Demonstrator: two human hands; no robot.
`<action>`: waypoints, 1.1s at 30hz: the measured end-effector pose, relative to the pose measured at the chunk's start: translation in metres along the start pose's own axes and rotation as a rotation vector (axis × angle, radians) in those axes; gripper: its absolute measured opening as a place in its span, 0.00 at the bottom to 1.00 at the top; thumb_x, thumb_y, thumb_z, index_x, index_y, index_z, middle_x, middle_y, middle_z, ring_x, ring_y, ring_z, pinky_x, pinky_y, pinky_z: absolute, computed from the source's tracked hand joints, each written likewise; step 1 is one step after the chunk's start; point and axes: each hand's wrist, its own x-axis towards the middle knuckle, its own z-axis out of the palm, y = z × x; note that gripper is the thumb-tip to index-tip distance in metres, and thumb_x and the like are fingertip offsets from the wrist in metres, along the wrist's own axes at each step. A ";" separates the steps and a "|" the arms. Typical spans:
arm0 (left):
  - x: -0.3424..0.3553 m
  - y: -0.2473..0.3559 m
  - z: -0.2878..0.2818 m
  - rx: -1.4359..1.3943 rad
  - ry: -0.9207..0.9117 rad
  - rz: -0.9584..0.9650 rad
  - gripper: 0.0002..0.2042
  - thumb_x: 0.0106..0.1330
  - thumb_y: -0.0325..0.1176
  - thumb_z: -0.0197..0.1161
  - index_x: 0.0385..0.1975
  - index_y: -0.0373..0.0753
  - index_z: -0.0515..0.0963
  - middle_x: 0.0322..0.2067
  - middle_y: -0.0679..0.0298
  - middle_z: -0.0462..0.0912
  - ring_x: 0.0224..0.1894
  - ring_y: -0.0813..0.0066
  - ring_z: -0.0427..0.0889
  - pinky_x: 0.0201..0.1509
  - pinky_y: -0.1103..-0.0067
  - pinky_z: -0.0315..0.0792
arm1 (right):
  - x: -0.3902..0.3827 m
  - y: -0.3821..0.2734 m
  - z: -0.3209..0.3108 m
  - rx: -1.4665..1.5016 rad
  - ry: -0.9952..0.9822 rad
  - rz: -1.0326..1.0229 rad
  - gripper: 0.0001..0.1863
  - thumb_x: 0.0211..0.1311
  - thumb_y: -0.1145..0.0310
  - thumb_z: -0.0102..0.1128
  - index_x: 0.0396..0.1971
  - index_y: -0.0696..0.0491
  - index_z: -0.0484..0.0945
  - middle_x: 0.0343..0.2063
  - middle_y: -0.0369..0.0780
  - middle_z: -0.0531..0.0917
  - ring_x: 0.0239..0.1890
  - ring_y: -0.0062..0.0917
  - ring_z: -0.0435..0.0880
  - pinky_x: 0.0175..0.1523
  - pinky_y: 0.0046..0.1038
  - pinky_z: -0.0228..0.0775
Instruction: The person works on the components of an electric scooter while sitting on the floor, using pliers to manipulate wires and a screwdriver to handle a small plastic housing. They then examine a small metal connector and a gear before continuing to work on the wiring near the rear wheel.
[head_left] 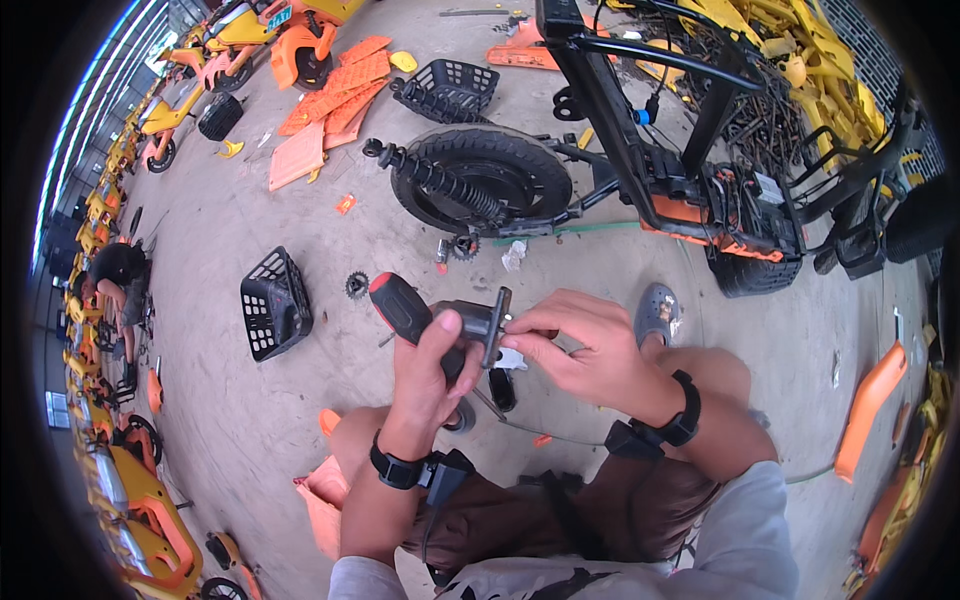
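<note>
My left hand [428, 375] is closed around a screwdriver [402, 305] with a black handle and a red end; its thin shaft points down and to the right. The same hand steadies a black cylindrical part [465, 318], which ends in a flat crosswise plate [497, 328]. From the right, my right hand [580, 340] pinches thumb and forefinger together against the face of that plate. Whatever is between those fingertips is small and mostly hidden. A grey clog [657, 312] is on my foot beyond the right hand.
Ahead lies a black vehicle frame [660, 190] with its wheel [480, 180] and a shock absorber [440, 185]. One black basket [275, 305] sits at left, near a small gear [357, 285]. Orange panels [340, 90] are piled farther back. A person [120, 280] crouches at far left.
</note>
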 end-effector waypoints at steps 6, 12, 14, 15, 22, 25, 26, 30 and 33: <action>-0.006 0.011 0.003 0.227 0.022 0.169 0.12 0.61 0.32 0.64 0.36 0.28 0.76 0.22 0.59 0.80 0.13 0.85 0.70 0.13 0.89 0.60 | -0.007 0.000 -0.002 0.288 -0.058 0.253 0.07 0.56 0.79 0.63 0.36 0.60 0.80 0.31 0.41 0.83 0.32 0.22 0.81 0.38 0.23 0.72; -0.012 0.020 0.009 0.494 -0.004 0.212 0.17 0.50 0.26 0.73 0.41 0.31 0.80 0.25 0.68 0.81 0.26 0.87 0.77 0.30 0.88 0.71 | -0.013 0.012 -0.007 0.596 -0.053 0.532 0.17 0.61 0.79 0.59 0.49 0.59 0.67 0.35 0.40 0.83 0.38 0.18 0.80 0.44 0.20 0.72; -0.012 0.022 0.008 0.541 -0.022 0.251 0.17 0.50 0.26 0.73 0.41 0.32 0.80 0.26 0.68 0.82 0.27 0.86 0.78 0.31 0.87 0.71 | -0.011 0.014 -0.009 0.638 -0.102 0.600 0.18 0.61 0.80 0.59 0.49 0.58 0.66 0.34 0.40 0.83 0.37 0.17 0.81 0.43 0.19 0.72; -0.012 0.022 0.009 0.595 -0.041 0.292 0.17 0.50 0.26 0.73 0.42 0.33 0.80 0.27 0.68 0.83 0.28 0.86 0.78 0.32 0.87 0.71 | -0.011 0.016 -0.009 0.636 -0.100 0.603 0.18 0.61 0.80 0.59 0.49 0.58 0.66 0.34 0.40 0.83 0.37 0.17 0.81 0.43 0.19 0.72; -0.009 0.017 0.008 0.768 -0.066 0.458 0.19 0.49 0.28 0.75 0.42 0.35 0.80 0.31 0.62 0.84 0.31 0.78 0.81 0.37 0.82 0.73 | -0.006 0.017 -0.006 0.781 -0.217 0.764 0.21 0.61 0.80 0.59 0.54 0.59 0.67 0.39 0.38 0.81 0.39 0.18 0.80 0.46 0.21 0.72; -0.008 0.016 0.008 0.778 -0.055 0.522 0.19 0.49 0.29 0.75 0.42 0.36 0.80 0.30 0.62 0.84 0.30 0.76 0.81 0.36 0.82 0.73 | 0.000 0.011 -0.005 0.911 -0.242 0.740 0.25 0.59 0.78 0.61 0.57 0.58 0.67 0.43 0.38 0.79 0.43 0.19 0.79 0.49 0.22 0.71; -0.008 0.016 0.007 0.790 -0.066 0.530 0.19 0.49 0.29 0.75 0.42 0.37 0.81 0.29 0.62 0.83 0.29 0.76 0.81 0.35 0.81 0.73 | 0.002 0.009 -0.006 0.959 -0.279 0.697 0.27 0.58 0.77 0.63 0.58 0.58 0.67 0.46 0.39 0.78 0.44 0.20 0.78 0.52 0.22 0.71; -0.008 0.016 0.004 0.869 -0.112 0.587 0.19 0.47 0.28 0.75 0.41 0.38 0.81 0.25 0.62 0.82 0.26 0.75 0.80 0.32 0.82 0.72 | -0.001 0.020 -0.007 0.754 -0.377 0.689 0.27 0.55 0.75 0.67 0.56 0.58 0.70 0.45 0.37 0.79 0.45 0.19 0.78 0.53 0.23 0.70; -0.005 0.014 0.006 0.936 -0.165 0.698 0.19 0.47 0.28 0.74 0.42 0.38 0.81 0.23 0.61 0.81 0.23 0.73 0.78 0.30 0.81 0.71 | -0.004 0.026 -0.009 0.743 -0.384 0.676 0.24 0.54 0.74 0.68 0.52 0.58 0.74 0.45 0.37 0.79 0.46 0.18 0.77 0.54 0.24 0.69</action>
